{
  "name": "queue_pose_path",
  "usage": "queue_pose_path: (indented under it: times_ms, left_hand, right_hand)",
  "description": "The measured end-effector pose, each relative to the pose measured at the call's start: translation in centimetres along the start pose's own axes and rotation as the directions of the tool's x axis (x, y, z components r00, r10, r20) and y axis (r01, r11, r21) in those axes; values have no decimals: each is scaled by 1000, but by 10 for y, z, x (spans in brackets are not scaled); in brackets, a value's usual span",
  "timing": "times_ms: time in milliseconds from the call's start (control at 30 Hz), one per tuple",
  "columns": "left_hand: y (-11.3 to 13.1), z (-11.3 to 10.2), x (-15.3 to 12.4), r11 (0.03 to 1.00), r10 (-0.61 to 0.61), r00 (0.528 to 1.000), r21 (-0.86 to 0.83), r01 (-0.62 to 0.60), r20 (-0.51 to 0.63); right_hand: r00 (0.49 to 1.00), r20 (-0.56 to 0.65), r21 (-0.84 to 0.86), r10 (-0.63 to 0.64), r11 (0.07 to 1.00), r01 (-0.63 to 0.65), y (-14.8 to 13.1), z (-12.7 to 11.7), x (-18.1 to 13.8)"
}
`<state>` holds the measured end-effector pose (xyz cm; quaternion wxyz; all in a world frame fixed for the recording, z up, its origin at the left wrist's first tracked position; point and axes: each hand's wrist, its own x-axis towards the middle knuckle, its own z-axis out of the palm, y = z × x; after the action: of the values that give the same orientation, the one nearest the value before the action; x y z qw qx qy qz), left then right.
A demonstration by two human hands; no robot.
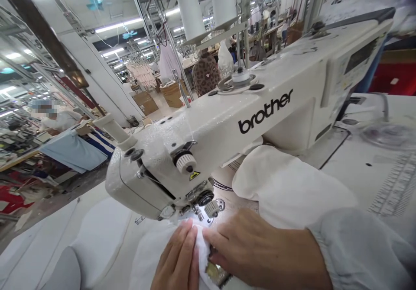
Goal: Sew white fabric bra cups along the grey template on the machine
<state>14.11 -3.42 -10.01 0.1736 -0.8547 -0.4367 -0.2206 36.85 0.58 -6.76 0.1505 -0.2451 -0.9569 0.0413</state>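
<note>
White table (351, 169) carries the machine (208, 130). White cloth (202, 255) lies on it, near the machine's lit needle end. My right hand (260, 251) sets bent fingertips to the cloth's right edge; my left hand (178, 257) lies along its left side, fingers together. Whether either pinches, I cannot tell. Foot (199, 212): just beyond my fingertips.

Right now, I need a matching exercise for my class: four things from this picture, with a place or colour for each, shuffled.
1. Left hand
2. Warning triangle
3. Thread cones
4. Light blue cloth

A. yellow and black
B. draped in the left background
C. above the sewing machine
D. touching white cloth

Pairs: 1-D, 2-A, 3-C, 4-B
</note>
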Motion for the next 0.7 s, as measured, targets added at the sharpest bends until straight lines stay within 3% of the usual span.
queue_pose_path:
  times_ms: [233, 400, 600, 700]
  left_hand:
    - [-27, -13, 33, 986, 159, 981, -74, -151, 112]
    - [-44, -15, 47, 949, 309, 926, -12, -314, 217]
    - [-50, -12, 46, 942, 320, 925, 36, -334, 205]
    - [-53, -10, 43, 945, 315, 928, 23, -326, 201]
  right_hand:
    - [993, 30, -26, 116, 993, -115, 0, -1, 8]
    - [981, 82, -60, 177, 983, -173, 0, -1, 12]
    - [970, 161, -49, 182, 983, -176, -1, -10, 12]
    - [973, 144, -55, 182, 983, -176, -1, -12, 12]
